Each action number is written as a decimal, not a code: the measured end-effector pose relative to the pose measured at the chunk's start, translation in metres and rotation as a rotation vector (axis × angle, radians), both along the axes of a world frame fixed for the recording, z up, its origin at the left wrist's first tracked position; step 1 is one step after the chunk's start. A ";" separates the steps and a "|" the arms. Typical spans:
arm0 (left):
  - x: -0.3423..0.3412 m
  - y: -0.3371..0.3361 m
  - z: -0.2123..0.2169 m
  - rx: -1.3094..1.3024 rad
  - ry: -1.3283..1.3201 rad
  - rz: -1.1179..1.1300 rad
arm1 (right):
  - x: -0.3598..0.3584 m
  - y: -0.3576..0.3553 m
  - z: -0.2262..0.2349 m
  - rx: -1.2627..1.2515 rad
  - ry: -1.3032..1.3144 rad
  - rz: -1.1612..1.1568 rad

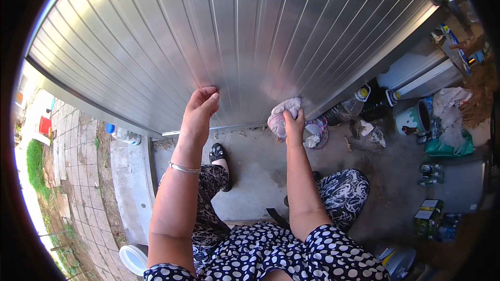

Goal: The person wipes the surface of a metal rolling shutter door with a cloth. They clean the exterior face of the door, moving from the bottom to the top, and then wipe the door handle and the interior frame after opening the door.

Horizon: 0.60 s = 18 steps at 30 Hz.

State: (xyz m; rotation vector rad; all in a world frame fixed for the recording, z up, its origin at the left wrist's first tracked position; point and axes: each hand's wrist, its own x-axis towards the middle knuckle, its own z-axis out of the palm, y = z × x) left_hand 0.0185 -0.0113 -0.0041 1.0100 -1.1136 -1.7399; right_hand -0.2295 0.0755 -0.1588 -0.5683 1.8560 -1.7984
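Note:
A ribbed, shiny metal door panel (245, 47) fills the upper part of the head view. My right hand (296, 123) grips a bunched, pale pinkish-grey cloth (284, 115) against the panel's lower part. To the left, my left hand (202, 103) is close to the same panel with its fingers curled in and the thumb near the index finger. Nothing shows between those fingers, and I cannot tell whether they touch the metal. A silver bangle (184, 168) circles my left wrist. Below the right hand, a pink and white bundle (316, 132) lies on the floor.
A bottle with a blue cap (125, 134) stands outside the sill at left, near a white bucket (134, 259). Along the right are large bottles with yellow caps (359, 98), a teal-and-white pot (411, 118), a green bag (450, 144) and boxes (428, 218). The floor (245, 177) is concrete.

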 end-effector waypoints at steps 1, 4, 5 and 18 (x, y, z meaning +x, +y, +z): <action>0.001 -0.001 -0.002 -0.006 -0.005 -0.007 | -0.002 0.000 0.024 0.047 0.110 -0.009; 0.000 -0.001 0.000 -0.008 -0.025 -0.017 | -0.013 0.001 0.096 -0.124 0.324 0.067; 0.002 -0.002 0.001 -0.017 -0.027 -0.014 | -0.014 0.000 0.128 -0.177 0.410 0.088; 0.009 0.001 -0.001 -0.043 0.017 0.016 | -0.022 -0.024 0.358 -0.480 1.028 -0.118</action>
